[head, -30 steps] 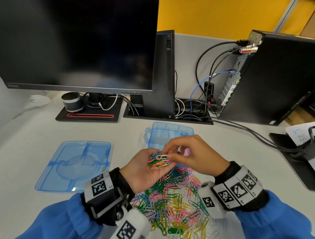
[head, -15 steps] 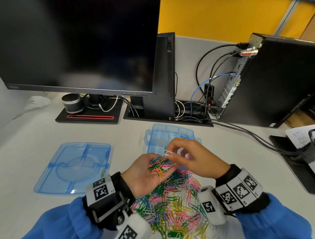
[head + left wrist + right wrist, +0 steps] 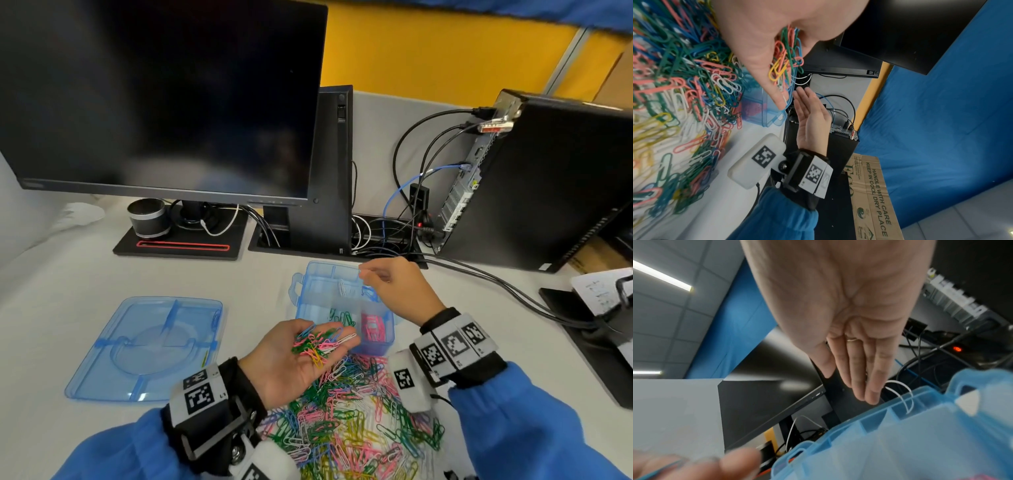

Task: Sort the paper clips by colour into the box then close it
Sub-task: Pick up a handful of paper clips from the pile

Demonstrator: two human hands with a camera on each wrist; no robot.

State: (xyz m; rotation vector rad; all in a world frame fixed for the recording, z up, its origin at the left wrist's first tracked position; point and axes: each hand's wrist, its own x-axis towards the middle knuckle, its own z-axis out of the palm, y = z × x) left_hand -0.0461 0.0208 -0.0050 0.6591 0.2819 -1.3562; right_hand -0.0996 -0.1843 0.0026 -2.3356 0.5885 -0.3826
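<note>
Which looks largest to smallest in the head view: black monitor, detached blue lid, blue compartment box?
1. Black monitor, largest by far.
2. Detached blue plastic lid.
3. Blue compartment box, partly hidden by the hands, so its full extent is unsure.

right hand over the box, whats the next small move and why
Probably bring the right hand back to the left hand and pick another clip. Its fingers look straight and empty over the box, while the left palm holds a mixed bunch of clips.

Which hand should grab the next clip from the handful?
The right hand, probably: it hovers free over the box, fingers straight, while the left hand is busy cupping the mixed clips.
</note>
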